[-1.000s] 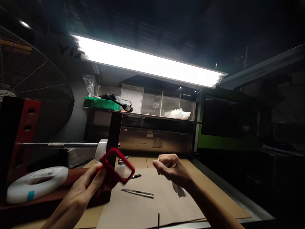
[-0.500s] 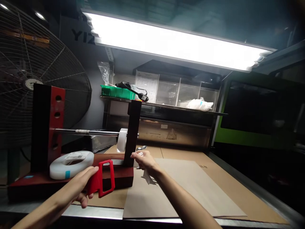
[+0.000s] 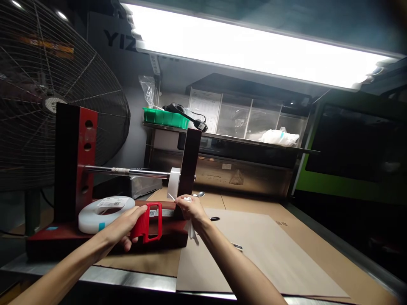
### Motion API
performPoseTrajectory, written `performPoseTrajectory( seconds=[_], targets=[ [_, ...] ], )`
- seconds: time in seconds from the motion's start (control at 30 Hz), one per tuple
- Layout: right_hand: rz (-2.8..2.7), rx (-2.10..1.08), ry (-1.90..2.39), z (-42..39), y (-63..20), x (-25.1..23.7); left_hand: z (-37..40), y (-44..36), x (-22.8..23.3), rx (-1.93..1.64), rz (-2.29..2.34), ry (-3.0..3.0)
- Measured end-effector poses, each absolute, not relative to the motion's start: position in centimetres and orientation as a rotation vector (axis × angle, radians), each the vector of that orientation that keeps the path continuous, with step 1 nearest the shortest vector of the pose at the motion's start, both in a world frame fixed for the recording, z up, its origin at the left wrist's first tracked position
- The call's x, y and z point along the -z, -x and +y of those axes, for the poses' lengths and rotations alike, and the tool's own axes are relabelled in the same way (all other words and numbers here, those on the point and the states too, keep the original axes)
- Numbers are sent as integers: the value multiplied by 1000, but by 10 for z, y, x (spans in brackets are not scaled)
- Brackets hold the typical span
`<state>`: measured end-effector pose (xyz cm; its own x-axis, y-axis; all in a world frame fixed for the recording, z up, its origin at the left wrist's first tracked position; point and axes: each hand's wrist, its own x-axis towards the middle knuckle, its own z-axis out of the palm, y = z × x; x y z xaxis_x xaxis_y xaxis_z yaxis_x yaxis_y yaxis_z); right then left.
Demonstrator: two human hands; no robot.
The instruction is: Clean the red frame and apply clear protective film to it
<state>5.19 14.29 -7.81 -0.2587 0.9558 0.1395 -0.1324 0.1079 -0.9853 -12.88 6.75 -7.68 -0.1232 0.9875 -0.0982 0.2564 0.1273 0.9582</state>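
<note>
My left hand [image 3: 129,224] is closed on a red plastic part [image 3: 140,228] with a rectangular open frame at its right end. My right hand [image 3: 193,209] pinches a crumpled white tissue or cloth [image 3: 191,233], whose end hangs below the palm. A thin white tip pokes out past its fingers, close under a small white roll [image 3: 173,182]. That roll sits on a metal rod [image 3: 146,173] against the right post of a red and black stand [image 3: 191,156]. Behind my left wrist, a large translucent roll [image 3: 87,222] with a paper label lies flat on the stand's base.
A cardboard sheet [image 3: 254,254] covers the bench, with a pen [image 3: 215,219] and a small dark item [image 3: 238,246] by my right forearm. A spoon-like metal piece [image 3: 201,194] lies behind my right hand. The shelf holds a green bin [image 3: 165,117]. A large fan [image 3: 104,101] stands left.
The view has shifted, so the stand and bench appear farther right. My left hand, with the red part, has risen slightly. The right hand is now nearer the small roll, still pinching the white tissue.
</note>
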Motion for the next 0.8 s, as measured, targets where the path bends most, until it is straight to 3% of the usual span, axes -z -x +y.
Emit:
performPoseTrajectory(
  seconds=[0.47,0.8],
  targets=[
    [-1436,-1286,897,64,-72,101,77,88,60,-933,1461,-1437],
    [-1477,-1194,934,65,-79,111,83,88,67,-934,1489,-1492]
  ],
)
